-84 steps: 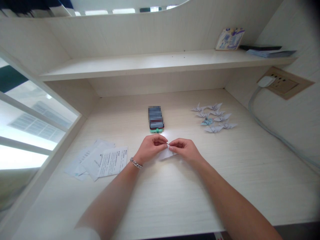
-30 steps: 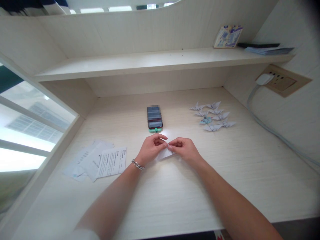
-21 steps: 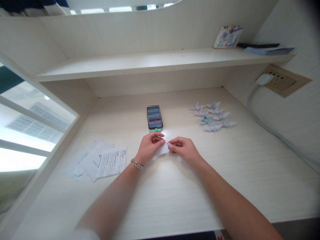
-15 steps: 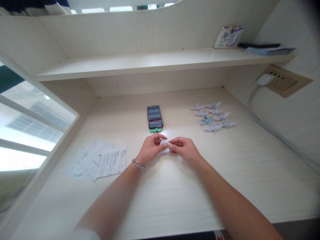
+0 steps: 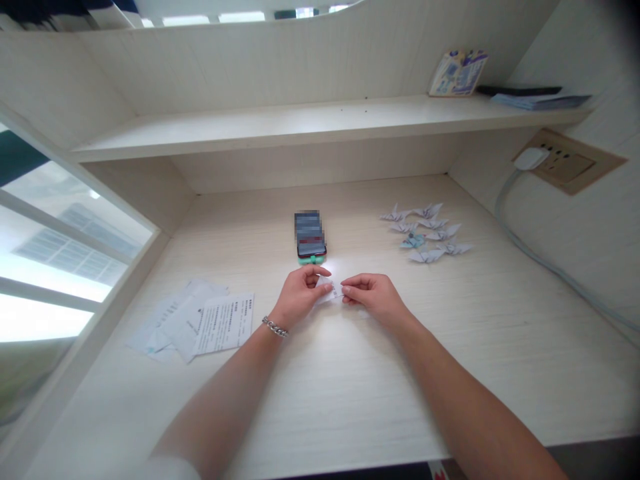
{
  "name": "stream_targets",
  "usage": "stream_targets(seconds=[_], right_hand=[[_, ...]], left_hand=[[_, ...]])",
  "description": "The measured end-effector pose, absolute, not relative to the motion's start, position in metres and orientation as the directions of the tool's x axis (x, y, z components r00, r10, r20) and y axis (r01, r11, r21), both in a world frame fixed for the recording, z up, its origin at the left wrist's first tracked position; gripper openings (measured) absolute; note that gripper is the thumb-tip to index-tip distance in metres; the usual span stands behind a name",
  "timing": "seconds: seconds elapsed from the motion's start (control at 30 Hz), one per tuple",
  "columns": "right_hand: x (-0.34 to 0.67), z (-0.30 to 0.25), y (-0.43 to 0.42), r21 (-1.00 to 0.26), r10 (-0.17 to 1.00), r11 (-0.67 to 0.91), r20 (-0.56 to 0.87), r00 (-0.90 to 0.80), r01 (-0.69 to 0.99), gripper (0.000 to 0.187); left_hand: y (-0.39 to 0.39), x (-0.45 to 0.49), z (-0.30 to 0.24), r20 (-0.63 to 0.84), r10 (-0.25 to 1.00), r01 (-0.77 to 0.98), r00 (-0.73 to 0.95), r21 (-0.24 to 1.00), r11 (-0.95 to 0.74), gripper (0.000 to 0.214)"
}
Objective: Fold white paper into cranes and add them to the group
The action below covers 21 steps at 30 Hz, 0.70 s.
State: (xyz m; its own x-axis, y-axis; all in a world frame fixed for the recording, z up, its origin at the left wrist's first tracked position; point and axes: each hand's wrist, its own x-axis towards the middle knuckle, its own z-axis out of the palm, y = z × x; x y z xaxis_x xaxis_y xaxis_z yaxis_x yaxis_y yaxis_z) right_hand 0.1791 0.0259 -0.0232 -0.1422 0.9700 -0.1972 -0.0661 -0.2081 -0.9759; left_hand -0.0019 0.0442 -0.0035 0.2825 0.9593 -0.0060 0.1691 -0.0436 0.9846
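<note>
A small folded piece of paper (image 5: 329, 291), white with some dark print, is held between my two hands above the desk. My left hand (image 5: 301, 291), with a chain bracelet (image 5: 275, 327) at the wrist, grips its left side between thumb and fingers. On the other side, my right hand (image 5: 373, 296) pinches the paper's right edge with thumb and forefinger. Just beyond the hands lies a phone (image 5: 310, 233) with a green piece at its near end. To the right sit several folded paper cranes (image 5: 429, 256), one of them bluish (image 5: 413, 241).
Printed paper sheets (image 5: 225, 323) lie overlapping on the left of the desk (image 5: 320, 400). A shelf (image 5: 280, 128) crosses above the back, bearing a small box (image 5: 457, 73) and booklets (image 5: 540, 101). A cable (image 5: 530, 257) hangs from the wall socket (image 5: 570, 163) at right.
My right hand has shifted slightly to the right, away from my left thumb. More of the paper and its print now shows between the hands.
</note>
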Motion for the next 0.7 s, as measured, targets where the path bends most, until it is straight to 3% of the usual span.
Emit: stream_targets(seconds=[0.43, 0.7], right_hand=[[0.1785, -0.0195, 0.0244, -0.981, 0.973, -0.189, -0.180, -0.145, -0.045, 0.032], [0.1788, -0.0213, 0.0256, -0.990, 0.984, -0.127, -0.117, -0.136, -0.067, 0.038]], left_hand=[[0.0430, -0.0011, 0.0000, 0.025, 0.960, 0.304, 0.280, 0.946, -0.114, 0.026], [0.0422, 0.0024, 0.0040, -0.022, 0.974, 0.178, 0.225, 0.984, -0.019, 0.024]])
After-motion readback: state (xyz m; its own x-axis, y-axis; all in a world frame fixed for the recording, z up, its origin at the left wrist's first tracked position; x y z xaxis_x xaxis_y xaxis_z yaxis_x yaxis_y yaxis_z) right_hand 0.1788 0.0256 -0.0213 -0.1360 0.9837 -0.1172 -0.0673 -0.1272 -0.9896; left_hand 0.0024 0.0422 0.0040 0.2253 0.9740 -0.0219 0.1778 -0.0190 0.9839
